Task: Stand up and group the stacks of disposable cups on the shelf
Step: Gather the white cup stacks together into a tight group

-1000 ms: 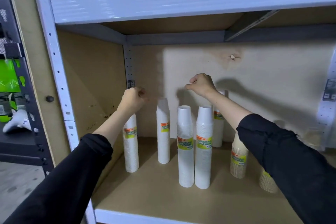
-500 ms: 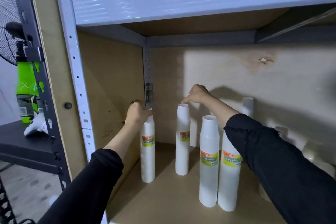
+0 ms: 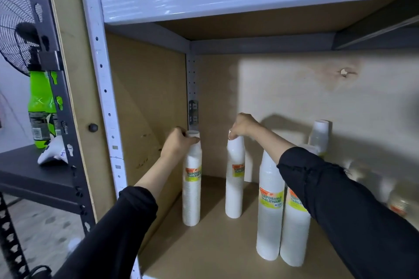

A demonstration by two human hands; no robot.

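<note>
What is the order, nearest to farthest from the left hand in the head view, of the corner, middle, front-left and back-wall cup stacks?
1. Corner stack: in the left hand's grip, far left.
2. Middle stack: just right, under the right hand.
3. Front-left stack: further right, nearer the camera.
4. Back-wall stack: far right, rear.

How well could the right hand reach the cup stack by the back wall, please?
Probably yes: open space lies between right hand and back stack, though that hand pinches the top of the middle stack.
</note>
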